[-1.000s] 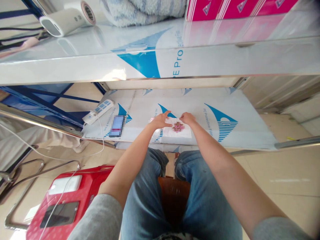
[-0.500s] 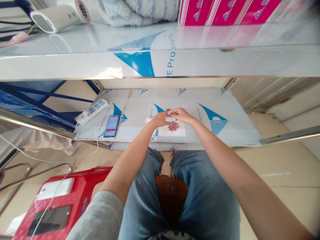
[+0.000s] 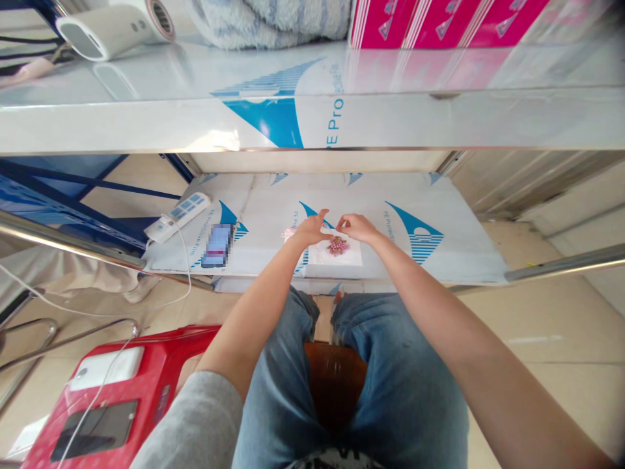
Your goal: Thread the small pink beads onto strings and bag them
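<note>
Over white paper [image 3: 344,258], left hand [image 3: 308,231] faces right hand [image 3: 354,228].

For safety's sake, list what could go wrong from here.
The small pink cluster lies loose on a white sheet, right under the left hand and right hand, so a slip might scatter it. The sheet sits near the shelf's front edge, so pieces could drop to the floor.

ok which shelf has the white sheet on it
The lower shelf, with the sheet under the left hand and right hand; the upper shelf holds a dryer and pink boxes.
</note>
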Demonstrator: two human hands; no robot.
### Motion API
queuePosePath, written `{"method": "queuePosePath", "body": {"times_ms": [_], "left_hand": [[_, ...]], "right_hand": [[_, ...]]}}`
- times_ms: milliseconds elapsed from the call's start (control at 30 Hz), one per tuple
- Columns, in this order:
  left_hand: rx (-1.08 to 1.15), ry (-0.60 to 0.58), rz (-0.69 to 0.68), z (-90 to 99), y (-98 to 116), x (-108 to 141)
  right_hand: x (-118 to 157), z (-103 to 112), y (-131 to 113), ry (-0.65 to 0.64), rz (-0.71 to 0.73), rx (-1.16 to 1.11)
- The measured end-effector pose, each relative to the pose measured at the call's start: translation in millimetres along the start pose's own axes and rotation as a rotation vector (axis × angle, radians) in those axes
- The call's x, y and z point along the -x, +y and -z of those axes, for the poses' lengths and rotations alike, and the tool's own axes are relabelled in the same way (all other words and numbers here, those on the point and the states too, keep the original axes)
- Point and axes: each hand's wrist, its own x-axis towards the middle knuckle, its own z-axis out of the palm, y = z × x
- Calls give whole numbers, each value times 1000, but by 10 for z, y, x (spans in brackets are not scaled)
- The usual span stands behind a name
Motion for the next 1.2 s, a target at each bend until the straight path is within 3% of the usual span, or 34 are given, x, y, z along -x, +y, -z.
{"method": "queuePosePath", "body": {"times_ms": [267,533,900,1200], "left_hand": [[-17,21,66,19,14,0],[-25,24,42,-8,-35,-9],[-33,20,49,-32,-31,-14],[-34,-6,57,27,68,21]], "right_hand": [[-3,-269,-46,-324,-173,279],[-121,-497,-19,-301,-159,311],[-225,-565,17,-416,-206,280],[-296,-620,77,-431,-289,136]]}}
